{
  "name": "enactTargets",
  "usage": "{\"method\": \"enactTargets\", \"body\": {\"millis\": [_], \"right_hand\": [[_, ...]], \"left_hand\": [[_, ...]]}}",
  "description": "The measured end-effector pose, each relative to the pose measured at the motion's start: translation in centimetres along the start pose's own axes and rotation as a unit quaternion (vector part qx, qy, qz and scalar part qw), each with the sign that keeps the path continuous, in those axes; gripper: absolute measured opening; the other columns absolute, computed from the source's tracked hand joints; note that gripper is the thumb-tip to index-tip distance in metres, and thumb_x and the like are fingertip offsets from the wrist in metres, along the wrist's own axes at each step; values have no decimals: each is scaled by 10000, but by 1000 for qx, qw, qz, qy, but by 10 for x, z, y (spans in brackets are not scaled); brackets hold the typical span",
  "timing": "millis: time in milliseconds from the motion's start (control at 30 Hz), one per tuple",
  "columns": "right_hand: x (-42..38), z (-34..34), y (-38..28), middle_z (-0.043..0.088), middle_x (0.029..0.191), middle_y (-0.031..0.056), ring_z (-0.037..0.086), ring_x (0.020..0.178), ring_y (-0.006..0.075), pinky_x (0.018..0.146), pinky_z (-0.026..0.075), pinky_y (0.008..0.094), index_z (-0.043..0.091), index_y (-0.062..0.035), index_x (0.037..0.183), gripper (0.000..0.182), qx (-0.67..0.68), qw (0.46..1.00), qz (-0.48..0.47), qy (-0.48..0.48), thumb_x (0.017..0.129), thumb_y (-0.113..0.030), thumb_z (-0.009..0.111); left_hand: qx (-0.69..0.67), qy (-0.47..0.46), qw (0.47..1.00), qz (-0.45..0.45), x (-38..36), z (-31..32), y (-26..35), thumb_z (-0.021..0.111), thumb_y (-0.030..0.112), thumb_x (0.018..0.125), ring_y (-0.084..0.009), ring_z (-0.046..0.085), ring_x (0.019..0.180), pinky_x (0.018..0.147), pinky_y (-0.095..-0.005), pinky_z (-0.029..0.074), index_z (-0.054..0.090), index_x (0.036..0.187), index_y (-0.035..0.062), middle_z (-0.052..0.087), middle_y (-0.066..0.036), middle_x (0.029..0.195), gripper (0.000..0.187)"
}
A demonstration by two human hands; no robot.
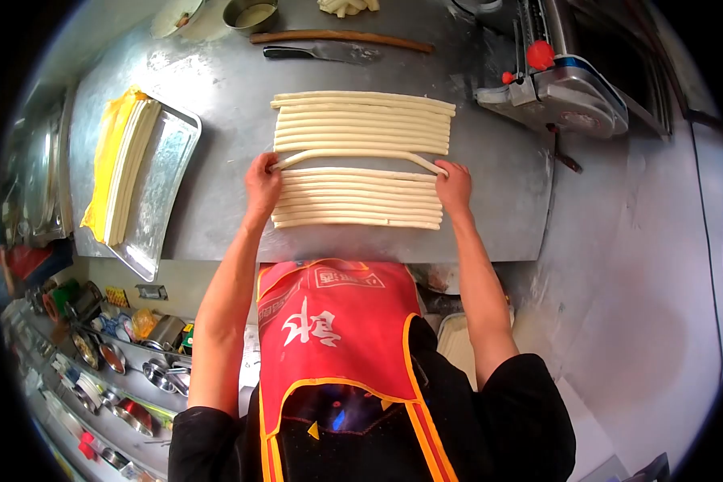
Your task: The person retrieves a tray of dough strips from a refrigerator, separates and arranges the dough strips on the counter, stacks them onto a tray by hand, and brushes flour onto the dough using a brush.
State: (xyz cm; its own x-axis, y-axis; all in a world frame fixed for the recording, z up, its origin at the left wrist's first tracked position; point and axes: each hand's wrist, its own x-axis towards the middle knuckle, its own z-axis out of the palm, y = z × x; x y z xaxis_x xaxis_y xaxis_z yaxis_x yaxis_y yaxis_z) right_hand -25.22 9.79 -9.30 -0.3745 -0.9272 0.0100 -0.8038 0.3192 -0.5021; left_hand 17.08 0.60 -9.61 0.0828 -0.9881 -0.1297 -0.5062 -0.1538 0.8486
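My left hand (pixel 263 183) and my right hand (pixel 454 186) each pinch one end of a long dough strip (pixel 353 153). Its middle bows away from me, and both ends bend back toward me. Beyond it lies a row of dough strips (pixel 361 124), side by side on the metal table (pixel 225 217). A second row of dough strips (pixel 357 197) lies nearer to me, between my two wrists. The held strip's middle runs along the near edge of the far row.
A metal tray (pixel 173 153) on the left holds more strips, partly under a yellow cloth (pixel 112 165). A cleaver (pixel 321 53), a wooden rolling pin (pixel 341 37) and a metal bowl (pixel 251 14) lie at the back. A machine (pixel 558 92) stands back right.
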Motion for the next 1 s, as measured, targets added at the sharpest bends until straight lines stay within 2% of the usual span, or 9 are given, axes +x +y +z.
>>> {"method": "enactTargets", "body": {"millis": [33,67,167,333,433,567,667,833,1000], "right_hand": [[3,4,-4,712,938,123,654,855,288,777,533,393,738,-76,983,205,-38,997,-63,-13,794,-118,671],[6,6,-18,714,964,120,651,911,307,807,530,411,746,-91,1017,237,-75,989,-127,-27,795,-130,670],[5,38,-69,716,969,106,637,964,330,837,519,432,738,-84,995,211,13,994,-95,-47,808,-136,657],[-3,60,-116,703,887,78,642,927,304,812,517,429,678,-97,887,150,85,990,-27,-106,746,-46,667],[-2,52,-112,710,919,68,638,942,300,829,510,430,701,-110,921,186,43,994,16,-102,747,-54,663],[-8,66,-127,715,952,68,627,973,303,859,488,441,731,-123,981,234,-13,996,-64,-64,756,-93,673],[-11,87,-150,713,918,90,635,941,318,844,515,424,723,-112,975,217,56,994,-52,-73,763,-118,675],[-5,82,-150,712,964,82,624,983,314,823,496,444,735,-129,990,236,39,990,-12,-137,762,-99,682],[-23,88,-160,700,1036,63,595,1048,292,918,445,456,735,-123,1008,221,-7,997,-63,-52,801,-156,668]], "left_hand": [[24,-20,997,70,0,-2,-2,600,0,788,-302,649,903,773,-377,520,706,981,23,676,-148,961,221],[151,-69,980,109,2,-7,4,609,13,787,-323,627,962,838,-415,507,720,1036,45,669,-142,1043,275],[219,-28,956,192,-2,18,23,619,37,810,-353,610,971,859,-445,498,722,997,49,671,-141,997,214],[202,-27,966,159,-6,41,33,628,33,758,-361,591,955,839,-472,484,691,921,52,658,-125,961,176],[198,-39,968,150,0,29,35,620,21,747,-362,587,943,823,-473,478,668,920,55,655,-125,951,183],[195,-34,968,156,-4,37,35,623,27,742,-354,584,943,817,-466,468,661,919,62,652,-119,927,185],[188,-17,968,165,-9,55,41,620,26,742,-347,583,946,817,-461,467,673,892,65,653,-115,922,164],[186,-59,974,113,-5,43,39,636,39,746,-340,576,964,837,-463,467,729,903,84,652,-110,947,188],[182,-24,973,142,-14,55,44,668,89,779,-326,574,958,832,-450,449,741,904,93,641,-107,931,145]]}}
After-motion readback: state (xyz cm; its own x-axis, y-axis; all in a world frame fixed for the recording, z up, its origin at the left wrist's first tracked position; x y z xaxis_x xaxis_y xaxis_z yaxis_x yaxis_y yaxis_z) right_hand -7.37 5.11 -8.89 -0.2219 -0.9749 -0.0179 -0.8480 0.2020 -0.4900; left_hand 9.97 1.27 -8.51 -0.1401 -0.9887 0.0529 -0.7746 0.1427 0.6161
